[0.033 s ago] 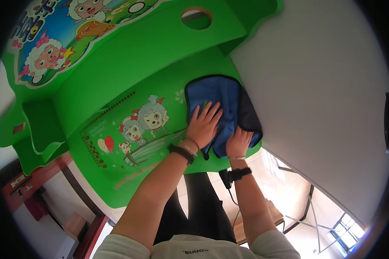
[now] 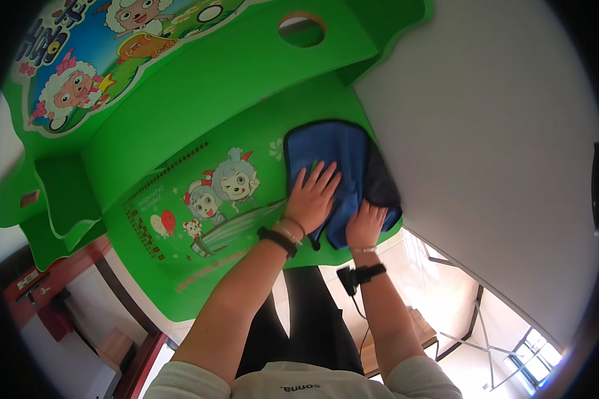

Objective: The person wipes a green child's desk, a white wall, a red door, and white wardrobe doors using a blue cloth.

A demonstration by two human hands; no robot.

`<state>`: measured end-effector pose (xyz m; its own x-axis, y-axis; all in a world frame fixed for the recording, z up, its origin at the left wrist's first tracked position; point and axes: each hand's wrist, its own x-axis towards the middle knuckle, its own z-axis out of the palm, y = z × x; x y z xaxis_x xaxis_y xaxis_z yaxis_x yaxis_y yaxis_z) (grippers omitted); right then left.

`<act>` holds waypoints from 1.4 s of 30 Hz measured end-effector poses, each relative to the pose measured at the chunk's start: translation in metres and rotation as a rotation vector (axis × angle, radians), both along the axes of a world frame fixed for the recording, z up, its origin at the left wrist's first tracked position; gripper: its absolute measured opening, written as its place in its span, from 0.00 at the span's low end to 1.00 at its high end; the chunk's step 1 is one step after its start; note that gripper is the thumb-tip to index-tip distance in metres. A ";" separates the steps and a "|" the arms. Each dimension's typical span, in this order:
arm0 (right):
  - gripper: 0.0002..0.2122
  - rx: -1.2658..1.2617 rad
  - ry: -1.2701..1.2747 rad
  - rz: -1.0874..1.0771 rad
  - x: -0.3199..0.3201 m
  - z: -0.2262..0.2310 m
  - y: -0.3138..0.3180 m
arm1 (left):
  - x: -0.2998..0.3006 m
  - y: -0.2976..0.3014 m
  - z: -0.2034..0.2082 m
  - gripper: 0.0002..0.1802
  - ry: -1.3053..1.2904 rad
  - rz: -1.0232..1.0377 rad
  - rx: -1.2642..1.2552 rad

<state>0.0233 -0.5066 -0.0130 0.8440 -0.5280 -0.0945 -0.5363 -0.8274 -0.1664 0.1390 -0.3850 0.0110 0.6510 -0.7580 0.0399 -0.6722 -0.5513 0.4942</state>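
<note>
A blue fabric piece with black edging (image 2: 326, 141), perhaps a folded cloth bag, lies on the right part of a green desk top (image 2: 140, 266). Its right side shows a dark grey panel (image 2: 377, 174). My left hand (image 2: 312, 197) rests flat on the blue fabric with its fingers spread. Close by on the right, my right hand (image 2: 366, 225) lies over the fabric's near right part, fingers stretched out and side by side. Neither hand is wrapped around anything. Whatever lies beneath the fabric is hidden.
Behind the desk top rises a green back panel (image 2: 213, 93) with a round hole and cartoon sheep. A small green compartment (image 2: 63, 193) stands at the left. A pale grey surface (image 2: 486, 153) borders the desk on the right. A cable hangs from my right wrist strap (image 2: 369, 272).
The blue fabric's far edge and both my hands sit slightly nearer to me. Both hands still rest on the fabric.
</note>
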 end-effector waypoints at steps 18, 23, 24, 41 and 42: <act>0.19 -0.078 -0.089 0.241 0.093 -0.005 0.013 | 0.068 0.077 -0.003 0.32 -0.065 0.165 0.111; 0.21 -0.005 -0.085 0.371 0.049 0.005 0.056 | 0.019 0.132 0.002 0.33 -0.036 0.236 0.245; 0.21 0.008 -0.081 0.365 0.050 0.006 0.060 | 0.020 0.143 0.002 0.33 -0.036 0.251 0.244; 0.18 -0.021 -0.213 0.731 0.139 0.010 0.157 | 0.021 0.250 0.003 0.34 -0.046 0.551 0.299; 0.17 0.040 -0.199 0.770 0.125 0.013 0.160 | 0.005 0.257 0.004 0.34 -0.006 0.548 0.297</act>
